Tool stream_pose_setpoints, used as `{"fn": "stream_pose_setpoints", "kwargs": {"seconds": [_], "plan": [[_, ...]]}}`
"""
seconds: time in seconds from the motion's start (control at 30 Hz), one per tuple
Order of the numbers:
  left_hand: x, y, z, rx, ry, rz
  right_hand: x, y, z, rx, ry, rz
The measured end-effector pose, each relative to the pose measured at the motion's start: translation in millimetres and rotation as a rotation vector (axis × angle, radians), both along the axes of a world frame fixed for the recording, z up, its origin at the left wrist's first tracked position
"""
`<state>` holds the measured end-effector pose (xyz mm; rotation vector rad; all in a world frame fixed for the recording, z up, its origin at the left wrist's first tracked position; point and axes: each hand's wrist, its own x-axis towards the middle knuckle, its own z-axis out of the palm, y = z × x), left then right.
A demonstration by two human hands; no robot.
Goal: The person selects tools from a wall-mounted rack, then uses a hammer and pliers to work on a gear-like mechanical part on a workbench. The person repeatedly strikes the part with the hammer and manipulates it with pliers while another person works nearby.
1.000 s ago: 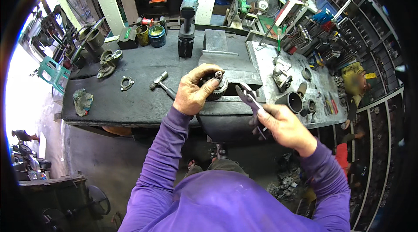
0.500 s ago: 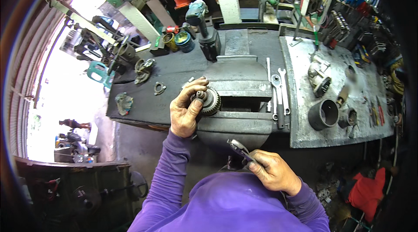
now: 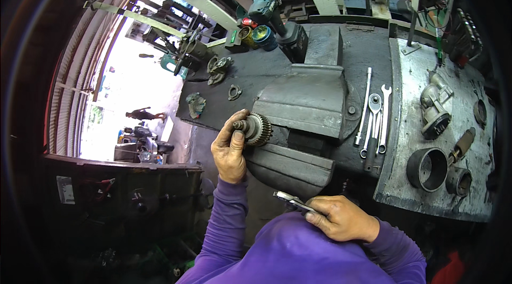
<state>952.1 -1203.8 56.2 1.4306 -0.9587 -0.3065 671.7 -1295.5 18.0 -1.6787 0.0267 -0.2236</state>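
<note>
Both hands grip near the workbench's [image 3: 256, 65] front edge: left hand [image 3: 229, 160] pinching the gear's [image 3: 260, 130] shaft [image 3: 241, 125], likely to leave teeth clear, right hand [image 3: 344, 219] clasping pliers [image 3: 290, 198].

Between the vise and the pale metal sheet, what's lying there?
Hand tools, including a long silver bar and an open-ended wrench, lie between the vise and the sheet in the head view.
</note>
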Motion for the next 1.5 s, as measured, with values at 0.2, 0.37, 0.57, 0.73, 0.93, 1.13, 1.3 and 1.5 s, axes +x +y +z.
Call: {"fn": "stream_pose_setpoints", "kwargs": {"seconds": [0.2,0.37,0.57,0.73,0.93,1.13,1.3,1.5], "plan": [[-20.6,-5.4,-1.9,-0.144,0.068,0.15,0.0,-21.1,-6.2,0.065,0.011,0.109],[-16.7,-2.0,5.4,-0.095,0.046,0.166,6.1,-28.6,-11.6,0.057,0.0,0.19],[7.2,3.6,28.0,0.036,0.019,-0.01,9.8,-32.8,-9.9,0.071,-0.006,0.223],[17.5,6.1,42.6,0.209,-0.069,-0.085,9.0,-33.3,-4.8,0.056,0.03,0.226],[13.5,4.8,28.3,0.096,0.023,-0.01,6.1,-25.7,-6.6,0.077,0.048,0.159],[7.7,0.4,8.3,-0.1,0.136,0.003,4.3,-19.6,-9.2,0.084,0.037,0.098],[10.1,3.7,19.0,0.014,0.117,-0.038,4.6,-18.9,1.3,0.012,0.128,0.095],[9.3,0.2,30.5,0.088,-0.045,-0.069,-1.3,-17.8,43.5,0.106,0.223,0.117]]}}
